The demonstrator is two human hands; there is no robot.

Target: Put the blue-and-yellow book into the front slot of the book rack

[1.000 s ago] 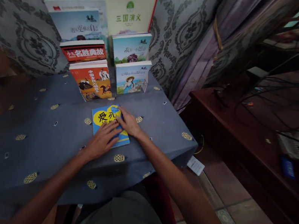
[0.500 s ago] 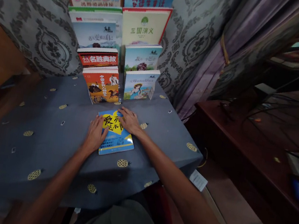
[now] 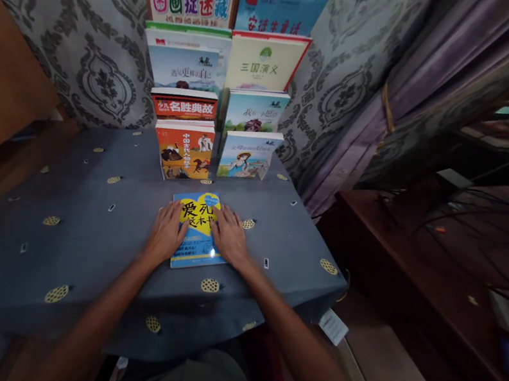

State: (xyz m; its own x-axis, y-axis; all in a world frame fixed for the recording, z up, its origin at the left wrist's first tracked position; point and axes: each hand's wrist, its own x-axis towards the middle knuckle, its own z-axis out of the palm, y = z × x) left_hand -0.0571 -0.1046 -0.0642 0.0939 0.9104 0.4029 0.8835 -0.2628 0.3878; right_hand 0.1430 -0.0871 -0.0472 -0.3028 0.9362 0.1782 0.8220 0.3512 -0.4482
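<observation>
Fingers (image 3: 171,212) of the left hand (image 3: 165,236) lie extended at the left edge of the blue book (image 3: 199,228), thumb towards its cover. Beyond that hand stands an orange book (image 3: 187,150). The blue book lies closed and flat on the tablecloth (image 3: 87,254), between the hands. Its slim form suggests low weight and moderate flexibility; a glint beside the right hand (image 3: 230,240) suggests a smooth, slightly slippery cover. Corners are judged most liable to creasing. Advisable hold: opposite side edges, thumbs above, fingers beneath; the near edge, uncovered by either hand, also appears serviceable. The right hand rests along the right side. Hands are apart, neither visibly clamped; contact under the edges cannot be determined.
</observation>
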